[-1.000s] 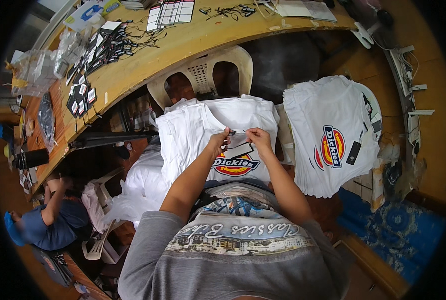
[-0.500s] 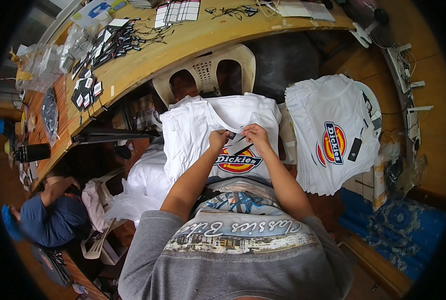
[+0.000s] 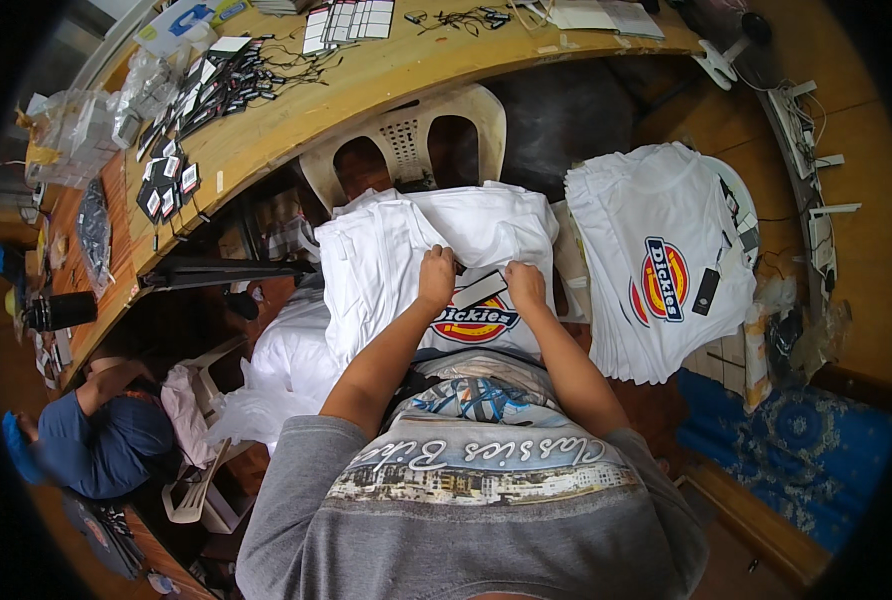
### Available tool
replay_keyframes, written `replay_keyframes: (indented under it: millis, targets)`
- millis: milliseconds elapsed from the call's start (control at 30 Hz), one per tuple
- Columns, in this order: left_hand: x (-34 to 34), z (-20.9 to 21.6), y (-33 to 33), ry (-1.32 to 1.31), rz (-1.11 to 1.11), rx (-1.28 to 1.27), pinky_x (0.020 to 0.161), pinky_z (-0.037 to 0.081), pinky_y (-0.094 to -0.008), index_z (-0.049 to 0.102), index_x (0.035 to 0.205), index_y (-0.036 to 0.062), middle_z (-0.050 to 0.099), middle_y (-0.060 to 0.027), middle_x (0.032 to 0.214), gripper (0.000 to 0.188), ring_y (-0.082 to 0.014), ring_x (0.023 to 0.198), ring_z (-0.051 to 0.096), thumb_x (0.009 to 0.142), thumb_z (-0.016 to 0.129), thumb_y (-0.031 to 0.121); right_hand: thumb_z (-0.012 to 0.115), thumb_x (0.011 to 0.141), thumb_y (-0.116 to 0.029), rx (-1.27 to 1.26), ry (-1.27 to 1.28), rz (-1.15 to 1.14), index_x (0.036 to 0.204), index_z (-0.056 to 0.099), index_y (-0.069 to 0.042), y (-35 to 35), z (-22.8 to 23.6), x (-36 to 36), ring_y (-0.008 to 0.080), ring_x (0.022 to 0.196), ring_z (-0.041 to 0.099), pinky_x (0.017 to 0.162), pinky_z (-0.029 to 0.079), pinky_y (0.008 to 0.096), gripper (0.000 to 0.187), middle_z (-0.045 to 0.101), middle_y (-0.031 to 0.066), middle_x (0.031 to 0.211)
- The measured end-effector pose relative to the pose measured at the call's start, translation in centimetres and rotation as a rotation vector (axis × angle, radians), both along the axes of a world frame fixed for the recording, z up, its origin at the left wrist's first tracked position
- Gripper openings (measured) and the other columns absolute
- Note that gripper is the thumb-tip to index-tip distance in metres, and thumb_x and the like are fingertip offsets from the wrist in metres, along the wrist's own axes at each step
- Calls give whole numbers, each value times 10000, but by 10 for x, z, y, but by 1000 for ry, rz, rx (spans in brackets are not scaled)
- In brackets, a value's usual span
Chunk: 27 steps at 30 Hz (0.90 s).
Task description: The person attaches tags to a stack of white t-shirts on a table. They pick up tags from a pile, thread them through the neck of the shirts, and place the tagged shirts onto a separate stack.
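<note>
My left hand [image 3: 437, 276] is closed on the neckline of a white T-shirt [image 3: 506, 222], which lies on top of a stack in front of me. My right hand [image 3: 526, 286] is closed too, pinching the shirt's neck on the other side. Between the two hands a black and white hang tag [image 3: 480, 291] lies slanted over the red and yellow printed logo [image 3: 476, 324]. The fingertips are mostly hidden behind the backs of my hands.
Right of me is a pile of white T-shirts [image 3: 626, 210] with a black tag [image 3: 706, 292]. A plastic chair [image 3: 406, 140] stands beyond the stack. The wooden table [image 3: 366, 85] holds many corded tags [image 3: 206, 95]. Another person [image 3: 116, 430] sits at lower left.
My hands have moved apart, the right one shifting outward and down and its fingers closing. The shirt's neckline is pulled wider and nearer, and the hang tag lies more exposed between the hands.
</note>
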<state>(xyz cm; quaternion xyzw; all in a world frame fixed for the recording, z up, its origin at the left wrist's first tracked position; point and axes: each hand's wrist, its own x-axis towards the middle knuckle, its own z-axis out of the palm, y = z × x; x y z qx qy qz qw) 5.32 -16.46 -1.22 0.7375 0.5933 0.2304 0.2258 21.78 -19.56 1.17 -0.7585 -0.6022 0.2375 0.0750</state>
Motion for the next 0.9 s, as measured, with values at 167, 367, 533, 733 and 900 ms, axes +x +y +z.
replay_keyframes:
  millis: [167, 367, 533, 733, 900]
  targets:
    - [-1, -5, 2, -236, 189, -342, 506, 418, -322, 514, 649, -15, 536, -135, 583, 89, -237, 557, 538, 656, 520, 73, 512, 696, -103, -7, 386, -167, 733, 528, -27, -1, -12, 0, 176, 558, 523, 488, 391, 264, 87, 552, 86, 621]
    - [-11, -33, 6, -746, 388, -880, 362, 327, -221, 507, 672, -7, 504, -56, 559, 173, -107, 433, 439, 756, 481, 143, 495, 744, -124, -116, 959, -375, 744, 506, -11, 10, -7, -14, 47, 447, 371, 410, 306, 166, 113, 506, 8, 601]
    - [-11, -31, 3, -786, 413, -959, 385, 321, -225, 495, 671, 16, 508, -70, 615, 152, -125, 416, 400, 749, 483, 145, 491, 745, -113, -214, 1061, -456, 785, 490, -12, 11, -5, -22, 42, 440, 353, 400, 293, 158, 109, 516, 18, 631]
    - [-3, -3, -3, -185, 132, -86, 509, 383, -367, 464, 613, -6, 502, -148, 562, 93, -313, 522, 481, 628, 520, 67, 473, 741, -58, -158, 1056, -520, 793, 475, -19, 8, -3, -26, 49, 453, 389, 416, 311, 162, 66, 557, 50, 689]
    - [3, 10, -3, -151, 146, -265, 549, 403, -371, 489, 626, -7, 527, -173, 598, 110, -311, 587, 520, 643, 525, 96, 470, 709, 6, -190, 1059, -491, 773, 534, 4, 4, -9, -20, 56, 478, 426, 427, 329, 163, 90, 562, 50, 678]
